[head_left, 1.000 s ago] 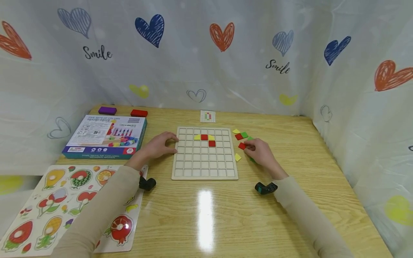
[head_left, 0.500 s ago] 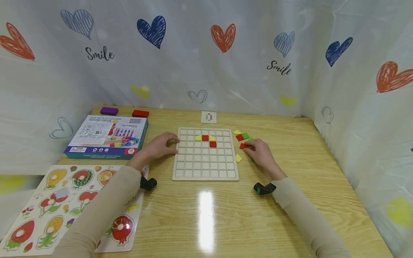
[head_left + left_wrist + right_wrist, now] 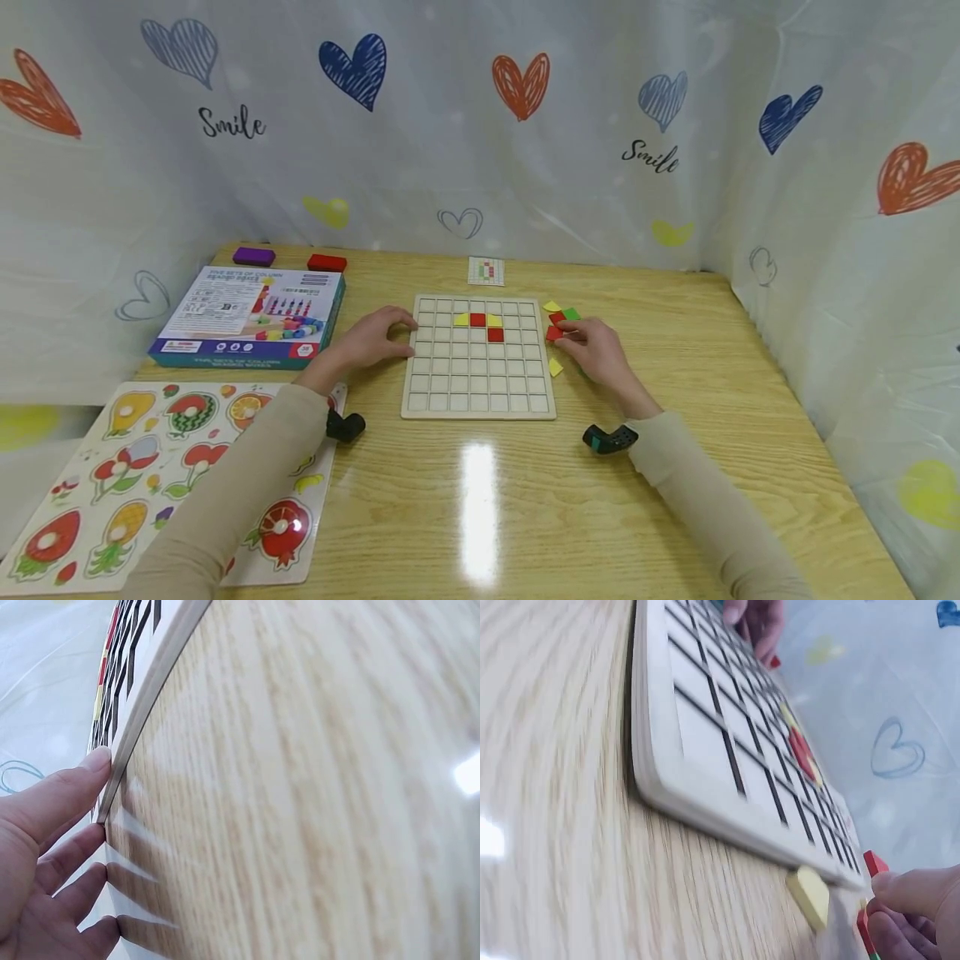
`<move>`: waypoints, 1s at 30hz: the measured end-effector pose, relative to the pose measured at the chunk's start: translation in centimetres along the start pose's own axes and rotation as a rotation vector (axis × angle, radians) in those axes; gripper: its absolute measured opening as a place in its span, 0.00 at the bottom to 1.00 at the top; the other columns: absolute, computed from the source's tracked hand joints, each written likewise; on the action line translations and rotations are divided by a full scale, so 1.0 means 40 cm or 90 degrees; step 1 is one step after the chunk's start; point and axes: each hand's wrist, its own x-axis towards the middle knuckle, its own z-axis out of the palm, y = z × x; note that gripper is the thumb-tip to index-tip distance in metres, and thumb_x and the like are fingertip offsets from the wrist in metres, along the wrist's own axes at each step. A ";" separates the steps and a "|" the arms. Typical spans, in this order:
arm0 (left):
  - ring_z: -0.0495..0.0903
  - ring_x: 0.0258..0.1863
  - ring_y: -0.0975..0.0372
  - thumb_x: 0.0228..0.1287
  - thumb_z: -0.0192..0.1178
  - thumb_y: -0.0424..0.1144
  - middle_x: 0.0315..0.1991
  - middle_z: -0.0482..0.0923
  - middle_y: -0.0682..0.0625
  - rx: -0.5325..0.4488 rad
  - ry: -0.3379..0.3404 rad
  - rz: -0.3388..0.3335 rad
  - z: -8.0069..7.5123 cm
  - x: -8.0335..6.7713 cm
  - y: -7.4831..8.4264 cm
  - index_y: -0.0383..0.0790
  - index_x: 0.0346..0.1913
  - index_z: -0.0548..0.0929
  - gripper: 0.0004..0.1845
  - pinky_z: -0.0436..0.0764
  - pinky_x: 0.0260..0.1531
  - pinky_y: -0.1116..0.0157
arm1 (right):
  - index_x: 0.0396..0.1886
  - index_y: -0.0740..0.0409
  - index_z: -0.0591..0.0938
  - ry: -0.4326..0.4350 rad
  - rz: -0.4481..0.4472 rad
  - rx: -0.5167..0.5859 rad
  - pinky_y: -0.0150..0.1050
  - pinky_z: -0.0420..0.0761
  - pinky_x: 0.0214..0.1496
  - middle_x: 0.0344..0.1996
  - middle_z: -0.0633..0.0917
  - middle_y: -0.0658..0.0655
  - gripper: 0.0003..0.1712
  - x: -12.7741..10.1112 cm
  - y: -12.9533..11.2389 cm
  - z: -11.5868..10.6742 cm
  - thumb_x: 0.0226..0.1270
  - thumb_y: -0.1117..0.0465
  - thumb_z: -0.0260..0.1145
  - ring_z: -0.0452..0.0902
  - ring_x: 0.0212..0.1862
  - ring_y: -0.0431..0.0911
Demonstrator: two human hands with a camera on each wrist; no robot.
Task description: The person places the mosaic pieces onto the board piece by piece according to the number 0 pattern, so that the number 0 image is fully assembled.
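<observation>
The small red square tile (image 3: 553,333) sits pinched at the fingertips of the person's right hand (image 3: 600,354), just off the right edge of the pale wooden grid board (image 3: 480,408) and level with its upper rows. From the tile, the board lies to the left; the open cells nearest it are those of the right-hand columns. The right wrist view shows the same red tile (image 3: 874,863) held just past the board's corner, thumb and finger closed on it. A flat square, it has no long axis to speak of.

The left hand (image 3: 371,337) is on the far side of the board, well apart from the tile, its straight fingers (image 3: 64,796) pressed against the board's left edge and gripping nothing. So the right hand is by far the nearer.

Counted: four pieces lie in the board, two yellow (image 3: 461,319) and two red (image 3: 477,319), the second red one (image 3: 495,334) a row below. Loose on the wooden table (image 3: 675,517) beside the hand I make out one more red tile (image 3: 557,317), one green tile (image 3: 572,314) and two yellow pieces (image 3: 551,306), one above the hand and one (image 3: 554,367) below it. Any others under the palm are hidden.

At the table's back edge lies one small pattern card (image 3: 485,271).
</observation>
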 end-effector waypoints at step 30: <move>0.58 0.71 0.46 0.64 0.66 0.40 0.68 0.65 0.40 0.007 0.002 -0.007 0.001 -0.002 0.002 0.37 0.60 0.76 0.23 0.55 0.71 0.47 | 0.55 0.59 0.83 -0.092 -0.099 0.001 0.46 0.79 0.53 0.49 0.82 0.59 0.18 0.014 -0.116 0.119 0.68 0.61 0.66 0.78 0.50 0.50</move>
